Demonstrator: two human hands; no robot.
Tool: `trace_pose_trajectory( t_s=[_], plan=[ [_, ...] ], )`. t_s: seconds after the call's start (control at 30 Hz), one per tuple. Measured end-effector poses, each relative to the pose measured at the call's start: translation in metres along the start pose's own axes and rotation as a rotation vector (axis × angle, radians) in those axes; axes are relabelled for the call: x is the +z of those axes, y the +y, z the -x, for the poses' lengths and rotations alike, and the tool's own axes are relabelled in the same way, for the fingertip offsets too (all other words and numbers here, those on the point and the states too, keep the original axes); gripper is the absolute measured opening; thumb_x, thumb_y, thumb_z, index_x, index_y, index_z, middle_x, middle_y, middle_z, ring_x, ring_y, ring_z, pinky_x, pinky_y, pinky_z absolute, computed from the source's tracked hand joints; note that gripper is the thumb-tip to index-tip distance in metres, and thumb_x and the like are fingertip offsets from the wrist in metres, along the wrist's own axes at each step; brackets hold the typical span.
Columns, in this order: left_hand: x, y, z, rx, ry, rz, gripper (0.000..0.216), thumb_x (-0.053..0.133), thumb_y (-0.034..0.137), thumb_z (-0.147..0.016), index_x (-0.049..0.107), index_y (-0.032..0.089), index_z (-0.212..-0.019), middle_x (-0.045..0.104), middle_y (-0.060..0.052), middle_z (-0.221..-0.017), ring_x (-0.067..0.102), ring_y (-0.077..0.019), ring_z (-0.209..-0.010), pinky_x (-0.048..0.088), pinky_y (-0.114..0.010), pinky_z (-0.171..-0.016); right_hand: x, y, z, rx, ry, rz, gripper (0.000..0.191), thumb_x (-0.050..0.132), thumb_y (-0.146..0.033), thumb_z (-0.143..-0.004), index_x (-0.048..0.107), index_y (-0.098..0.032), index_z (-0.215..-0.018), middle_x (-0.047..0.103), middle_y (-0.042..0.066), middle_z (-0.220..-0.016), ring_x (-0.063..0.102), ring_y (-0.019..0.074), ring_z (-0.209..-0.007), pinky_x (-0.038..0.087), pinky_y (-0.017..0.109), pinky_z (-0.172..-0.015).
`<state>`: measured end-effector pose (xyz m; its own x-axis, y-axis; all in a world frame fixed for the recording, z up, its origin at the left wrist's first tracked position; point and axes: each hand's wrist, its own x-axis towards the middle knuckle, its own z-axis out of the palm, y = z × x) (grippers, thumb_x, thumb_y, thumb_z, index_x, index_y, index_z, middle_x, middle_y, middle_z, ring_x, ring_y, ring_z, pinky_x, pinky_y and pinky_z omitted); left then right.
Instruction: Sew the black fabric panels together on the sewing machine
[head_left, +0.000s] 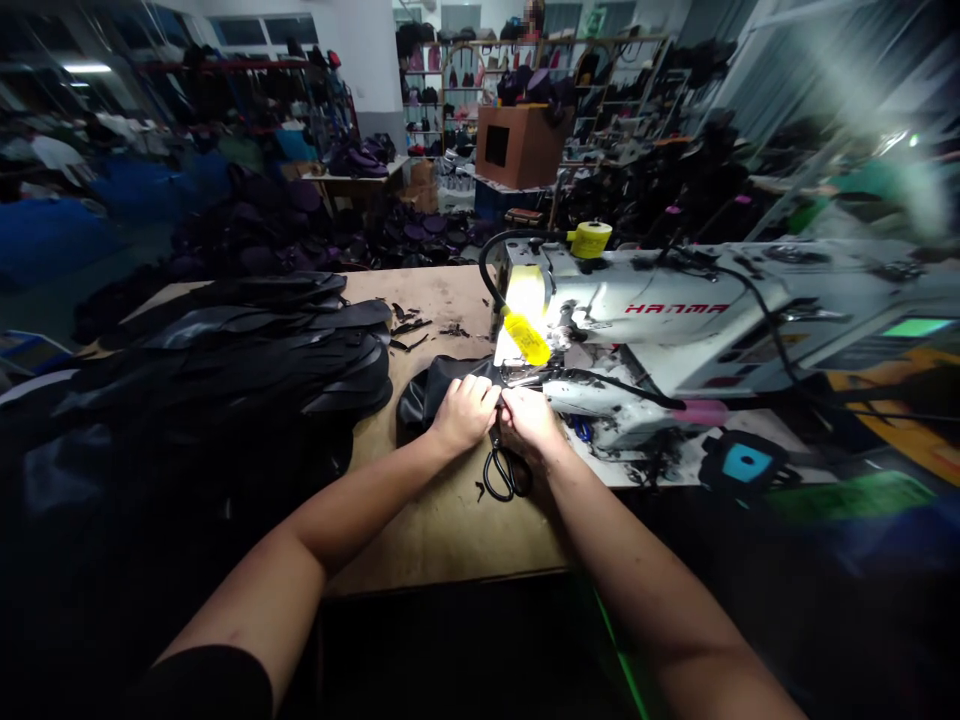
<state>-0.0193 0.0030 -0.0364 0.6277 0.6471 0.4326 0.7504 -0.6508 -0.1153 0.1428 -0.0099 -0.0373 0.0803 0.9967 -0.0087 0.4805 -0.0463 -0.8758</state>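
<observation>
A piece of black leather-like material [429, 390] lies bunched at the needle end of a white sewing machine [600, 310]. My left hand [466, 412] is closed over its near edge, fingers curled. Right beside it, almost touching, my right hand [526, 415] pinches the same edge just below the machine's lit head. The exact grip of the fingertips is partly hidden. Black-handled scissors [501, 475] lie on the table under my hands, their blades mostly covered. A yellow-wrapped lamp [527, 338] shines on the needle area.
Stacked black pieces [300, 350] cover the table's left side. Dark scraps [409, 325] lie on the wooden tabletop [420, 540]. A black cable [622, 385] runs along the machine arm. Behind stand a cardboard box [521, 145] and shelves of bags.
</observation>
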Motion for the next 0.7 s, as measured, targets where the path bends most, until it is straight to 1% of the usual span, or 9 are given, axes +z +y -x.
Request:
trace_pose_trajectory(
  t_s=[0.07,0.17,0.3,0.37,0.47,0.5,0.57,0.63,0.7],
  plan=[
    [0.003,-0.006,-0.003,0.055,-0.006,-0.009,0.031,0.04,0.028,-0.105,0.067,0.014,-0.106,0.064,-0.012,-0.099,0.054,-0.0255,-0.093,0.038,-0.038,-0.077,0.001,-0.002,-0.001,-0.03,0.064,0.114,0.04,0.047,-0.035,-0.093,0.051,-0.022,-0.055,0.059,0.003,-0.057,0.054,0.0174,-0.06,0.047,0.03,-0.065],
    [0.009,-0.016,-0.011,0.162,-0.015,0.01,0.039,0.033,0.021,-0.107,0.069,0.015,-0.094,0.062,-0.009,-0.086,0.054,-0.022,-0.084,0.038,-0.035,-0.075,0.002,-0.006,-0.002,-0.028,0.142,0.167,0.037,0.049,-0.033,-0.092,0.047,-0.022,-0.057,0.057,0.003,-0.061,0.049,0.018,-0.064,0.041,0.03,-0.065],
    [0.016,-0.022,-0.024,0.097,-0.025,0.034,0.034,0.039,0.018,-0.104,0.07,0.014,-0.089,0.062,-0.01,-0.086,0.054,-0.0227,-0.086,0.039,-0.035,-0.076,0.005,-0.001,-0.001,-0.052,0.173,0.263,0.037,0.046,-0.036,-0.097,0.052,-0.022,-0.063,0.06,0.004,-0.067,0.051,0.0184,-0.066,0.039,0.03,-0.067],
    [0.018,-0.024,-0.031,0.023,-0.033,0.054,0.032,0.042,0.018,-0.102,0.071,0.013,-0.089,0.063,-0.011,-0.09,0.055,-0.0238,-0.089,0.04,-0.035,-0.079,0.013,0.012,0.01,-0.056,0.11,0.387,0.033,0.045,-0.035,-0.098,0.059,-0.021,-0.071,0.065,0.005,-0.073,0.055,0.0192,-0.069,0.041,0.03,-0.07],
    [0.02,-0.03,-0.039,-0.048,-0.057,0.066,0.031,0.043,0.018,-0.102,0.072,0.013,-0.094,0.065,-0.013,-0.095,0.055,-0.0253,-0.096,0.039,-0.037,-0.084,0.03,0.041,0.04,-0.092,-0.125,0.617,0.014,0.056,-0.024,-0.09,0.068,-0.017,-0.089,0.07,0.011,-0.091,0.063,0.0225,-0.085,0.046,0.03,-0.082],
    [0.019,-0.034,-0.041,-0.059,-0.067,0.06,0.031,0.042,0.018,-0.102,0.072,0.013,-0.095,0.065,-0.013,-0.096,0.055,-0.0257,-0.097,0.039,-0.037,-0.085,0.035,0.051,0.053,-0.118,-0.188,0.676,0.017,0.059,-0.021,-0.085,0.07,-0.016,-0.098,0.069,0.013,-0.1,0.063,0.0245,-0.094,0.046,0.031,-0.087],
    [0.018,-0.044,-0.04,-0.071,-0.069,0.041,0.032,0.041,0.019,-0.102,0.072,0.014,-0.095,0.065,-0.013,-0.097,0.055,-0.0264,-0.098,0.037,-0.039,-0.087,0.041,0.069,0.075,-0.138,-0.216,0.731,0.04,0.061,-0.015,-0.08,0.067,-0.014,-0.12,0.065,0.016,-0.116,0.061,0.0274,-0.108,0.046,0.033,-0.096],
    [0.015,-0.059,-0.033,-0.092,-0.046,0.02,0.032,0.042,0.021,-0.102,0.072,0.016,-0.096,0.066,-0.013,-0.098,0.055,-0.0271,-0.101,0.036,-0.042,-0.091,0.038,0.081,0.088,-0.077,-0.184,0.722,0.056,0.06,-0.011,-0.078,0.06,-0.014,-0.134,0.062,0.017,-0.124,0.06,0.0277,-0.114,0.046,0.034,-0.1],
    [0.011,-0.077,-0.02,-0.13,-0.024,0.0,0.029,0.044,0.021,-0.101,0.073,0.019,-0.1,0.067,-0.012,-0.102,0.054,-0.0276,-0.104,0.034,-0.043,-0.094,0.028,0.087,0.091,0.031,-0.198,0.658,0.065,0.06,-0.009,-0.073,0.057,-0.015,-0.138,0.063,0.015,-0.121,0.063,0.027,-0.11,0.049,0.034,-0.096]
  ],
)
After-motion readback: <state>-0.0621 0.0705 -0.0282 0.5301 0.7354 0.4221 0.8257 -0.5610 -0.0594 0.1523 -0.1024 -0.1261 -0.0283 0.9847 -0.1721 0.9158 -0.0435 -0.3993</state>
